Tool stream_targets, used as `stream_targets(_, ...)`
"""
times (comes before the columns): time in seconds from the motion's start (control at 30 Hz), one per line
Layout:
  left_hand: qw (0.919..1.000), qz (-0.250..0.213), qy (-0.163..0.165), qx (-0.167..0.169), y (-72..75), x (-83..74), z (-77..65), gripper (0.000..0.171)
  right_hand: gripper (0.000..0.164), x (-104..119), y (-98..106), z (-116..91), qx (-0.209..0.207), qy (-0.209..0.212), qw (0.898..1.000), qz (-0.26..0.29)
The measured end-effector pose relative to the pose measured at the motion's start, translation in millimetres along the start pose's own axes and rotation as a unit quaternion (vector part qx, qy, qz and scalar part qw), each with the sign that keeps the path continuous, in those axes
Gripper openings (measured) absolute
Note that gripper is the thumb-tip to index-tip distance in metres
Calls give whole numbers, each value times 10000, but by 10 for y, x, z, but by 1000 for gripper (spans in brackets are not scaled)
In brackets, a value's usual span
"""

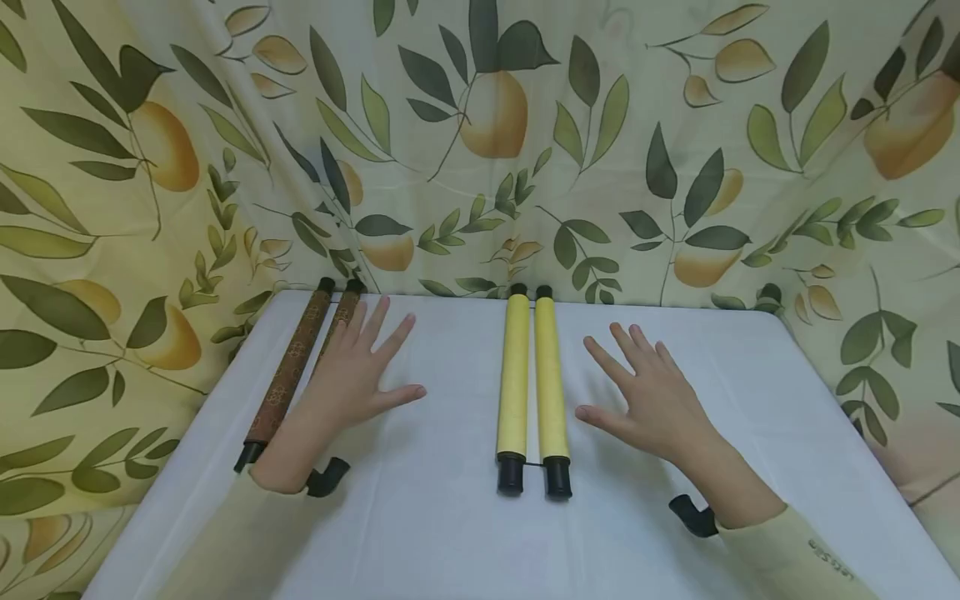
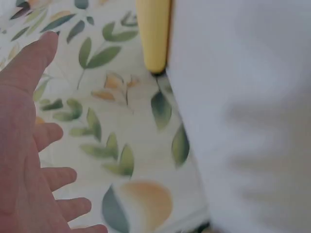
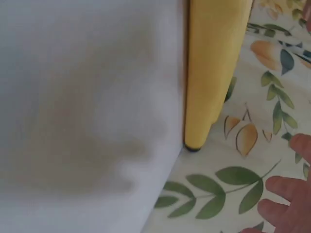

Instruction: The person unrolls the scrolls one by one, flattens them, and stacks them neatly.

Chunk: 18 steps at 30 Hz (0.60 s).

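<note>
Two yellow scroll rolls with black end knobs lie side by side in the middle of the table, the left roll close to the right roll. A thin dark line spans the gap near their front knobs. On the left lie two brown patterned scroll rolls, the outer one mostly visible and the inner one largely hidden behind my left hand. That hand is spread, holding nothing, between the brown and yellow rolls. My right hand, also spread, holds nothing right of the yellow pair. Both appear raised above the table.
A white-covered table bears the rolls. Behind it and along both sides hangs a curtain printed with leaves and fruit. Black curved pieces show at both wrists, beside the pale sleeves.
</note>
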<state>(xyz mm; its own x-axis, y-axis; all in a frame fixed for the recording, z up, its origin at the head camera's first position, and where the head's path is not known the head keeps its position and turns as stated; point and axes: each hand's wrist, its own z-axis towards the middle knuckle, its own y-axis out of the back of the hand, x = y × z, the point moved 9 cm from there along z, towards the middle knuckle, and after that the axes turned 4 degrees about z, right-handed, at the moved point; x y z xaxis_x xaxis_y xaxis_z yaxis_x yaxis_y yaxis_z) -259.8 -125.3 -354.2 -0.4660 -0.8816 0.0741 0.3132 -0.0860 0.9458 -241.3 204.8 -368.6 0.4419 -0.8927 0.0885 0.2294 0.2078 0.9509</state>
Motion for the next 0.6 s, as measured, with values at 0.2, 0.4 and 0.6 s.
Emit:
stream_targets(0.2, 9979, -592, -84, 245, -379, -620, 130, 91, 87, 222, -303, 49, 157, -74, 9976, 676)
stream_targets(0.4, 9876, -1207, -675, 746, -687, -1231, 218, 82, 74, 401, -561, 69, 731, 12, 9910, 1122)
stream_targets(0.6, 9818, -1264, -926, 1073, -811, -1344, 140, 67, 59, 474, -603, 62, 998, 189, 9887, 1099)
